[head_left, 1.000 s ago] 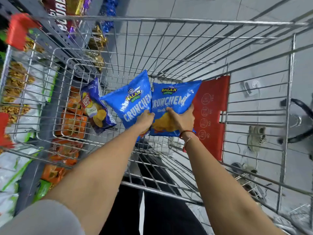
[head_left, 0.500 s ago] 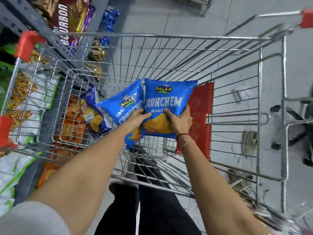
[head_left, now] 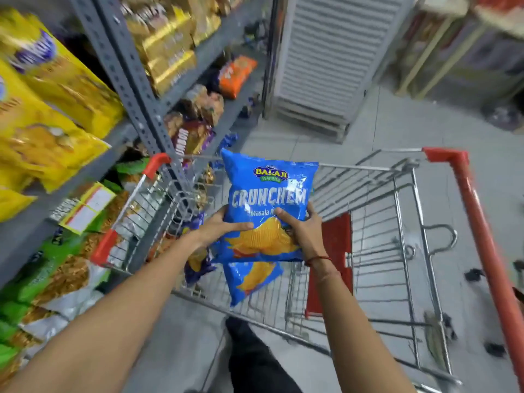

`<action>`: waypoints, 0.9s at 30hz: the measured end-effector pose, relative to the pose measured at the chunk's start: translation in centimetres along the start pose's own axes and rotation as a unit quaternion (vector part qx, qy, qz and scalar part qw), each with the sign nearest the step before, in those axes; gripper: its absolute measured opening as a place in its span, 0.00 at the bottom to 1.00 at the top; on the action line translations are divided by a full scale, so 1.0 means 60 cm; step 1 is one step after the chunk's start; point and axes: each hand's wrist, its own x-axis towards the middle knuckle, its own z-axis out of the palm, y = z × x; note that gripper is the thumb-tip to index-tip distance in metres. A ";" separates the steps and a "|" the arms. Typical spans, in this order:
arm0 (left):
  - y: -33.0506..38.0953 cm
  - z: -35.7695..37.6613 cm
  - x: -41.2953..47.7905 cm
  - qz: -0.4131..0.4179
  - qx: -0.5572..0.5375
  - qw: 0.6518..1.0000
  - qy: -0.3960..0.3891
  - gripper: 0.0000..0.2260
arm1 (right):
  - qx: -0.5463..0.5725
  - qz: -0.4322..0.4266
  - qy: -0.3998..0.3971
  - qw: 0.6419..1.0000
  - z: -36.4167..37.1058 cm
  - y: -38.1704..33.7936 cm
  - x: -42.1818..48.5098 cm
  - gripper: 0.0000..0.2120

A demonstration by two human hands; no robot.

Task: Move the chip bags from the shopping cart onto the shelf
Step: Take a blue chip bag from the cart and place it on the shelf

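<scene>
Shelf (head_left: 85, 177) fills the left side, its gray boards stacked with yellow packs (head_left: 48, 109) above and green packs (head_left: 42, 282) below; gold packs (head_left: 170, 52) and an orange pack (head_left: 236, 75) sit further along it. Cart (head_left: 397, 251) stands just beside the shelf, red corner guards on its near rim. Left hand (head_left: 219, 226) reaches over the cart and grips the left edge of a blue bag (head_left: 269, 194), thumb lying across the front over the printed chips, fingers hidden behind. Bag is upright, label facing the camera, held above the cart's basket and clear of the wire. Right hand (head_left: 302, 232) clasps the bag's right lower edge, thumb on the front, fingers wrapped round the side; a red thread circles that wrist. Second blue bag (head_left: 252, 282) shows directly below the first, partly covered by it; which hand holds it, if either, cannot be told. Dark blue bag (head_left: 197, 262) lies in the cart under the left wrist. Red flap (head_left: 337, 251) hangs inside the cart to the right of the hands.
</scene>
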 end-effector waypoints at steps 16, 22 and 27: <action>0.399 -0.163 -0.391 0.328 0.065 0.906 0.258 0.28 | 0.103 -0.299 -0.227 0.921 0.311 -0.467 -0.116 0.21; 0.502 -0.211 -0.528 0.407 0.100 0.835 0.357 0.42 | 0.137 -0.374 -0.310 0.863 0.432 -0.620 -0.173 0.17; 0.561 -0.251 -0.617 0.433 0.135 0.789 0.415 0.36 | 0.155 -0.405 -0.348 0.831 0.533 -0.716 -0.203 0.24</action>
